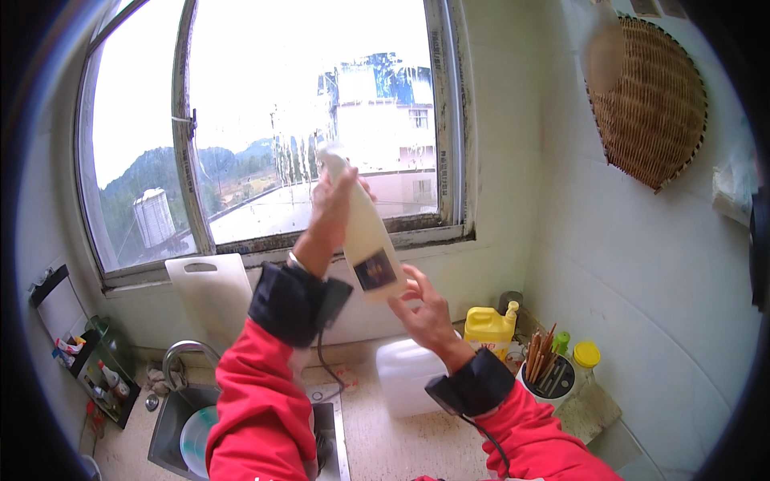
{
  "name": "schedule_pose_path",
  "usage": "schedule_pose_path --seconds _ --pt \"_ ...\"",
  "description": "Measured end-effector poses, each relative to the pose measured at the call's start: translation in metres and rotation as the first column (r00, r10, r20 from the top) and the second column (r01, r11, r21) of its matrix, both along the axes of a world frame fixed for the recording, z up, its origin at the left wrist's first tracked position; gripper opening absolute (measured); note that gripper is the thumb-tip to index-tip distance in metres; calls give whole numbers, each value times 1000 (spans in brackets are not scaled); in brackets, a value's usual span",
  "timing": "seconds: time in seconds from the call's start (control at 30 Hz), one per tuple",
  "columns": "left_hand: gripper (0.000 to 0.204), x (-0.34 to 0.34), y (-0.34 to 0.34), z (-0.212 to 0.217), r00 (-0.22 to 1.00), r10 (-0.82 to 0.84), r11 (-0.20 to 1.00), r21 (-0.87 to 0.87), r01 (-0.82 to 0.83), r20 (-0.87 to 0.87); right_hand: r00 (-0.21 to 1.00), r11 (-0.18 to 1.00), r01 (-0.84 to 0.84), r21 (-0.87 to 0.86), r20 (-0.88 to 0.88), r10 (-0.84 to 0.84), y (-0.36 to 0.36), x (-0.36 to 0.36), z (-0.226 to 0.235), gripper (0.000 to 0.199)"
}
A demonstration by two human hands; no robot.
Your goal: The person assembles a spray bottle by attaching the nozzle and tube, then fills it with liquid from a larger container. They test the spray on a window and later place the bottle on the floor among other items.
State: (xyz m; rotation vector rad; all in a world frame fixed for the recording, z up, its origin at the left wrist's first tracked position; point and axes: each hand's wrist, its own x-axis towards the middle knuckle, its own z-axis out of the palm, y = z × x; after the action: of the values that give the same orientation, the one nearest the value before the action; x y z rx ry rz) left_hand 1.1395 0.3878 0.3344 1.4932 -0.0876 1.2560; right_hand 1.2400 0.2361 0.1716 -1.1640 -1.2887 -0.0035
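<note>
clock directions run from the bottle. the left hand (329,210) wraps the neck of a pale spray bottle (365,228), fingers closed around it just below the nozzle. the right hand (429,317) is at the bottle's base, fingers half-curled and parted; i cannot tell whether they pinch it or only sit beside it. the bottle is up in front of the window (265,96), top leaning toward 11 o'clock.

if the left grip slackened on a damp neck, the bottle could slip base-first onto the white plastic jug (397,393) at 6 o'clock on the table (369,445), or glance off the yellow jug (481,325) at 4 o'clock. the black cord (325,365) below the left cuff might snag at the sink (188,399), 7 o'clock, if that arm dropped.

the 2 forearms rise from 7 and 5 o'clock, the left wrist higher.
</note>
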Motion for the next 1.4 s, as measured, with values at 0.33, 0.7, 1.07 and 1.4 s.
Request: schedule_pose_path --seconds 0.33,0.7,1.07,1.4 --pt "21 -7 104 115 941 314 917 215 -336 128 991 940 39 -340 132 6 -140 19 -199 18" --pt "24 -18 100 119 897 429 877 192 -441 103 984 825 173 -538 134 -120 -256 28 -303 17" --pt "22 -16 100 123 919 346 897 222 -383 186 994 786 111 -609 53 -100 -271 17 -328 18" --pt "24 -22 103 115 926 371 907 190 -377 66 992 807 126 -577 78 -99 -273 12 -319 16"
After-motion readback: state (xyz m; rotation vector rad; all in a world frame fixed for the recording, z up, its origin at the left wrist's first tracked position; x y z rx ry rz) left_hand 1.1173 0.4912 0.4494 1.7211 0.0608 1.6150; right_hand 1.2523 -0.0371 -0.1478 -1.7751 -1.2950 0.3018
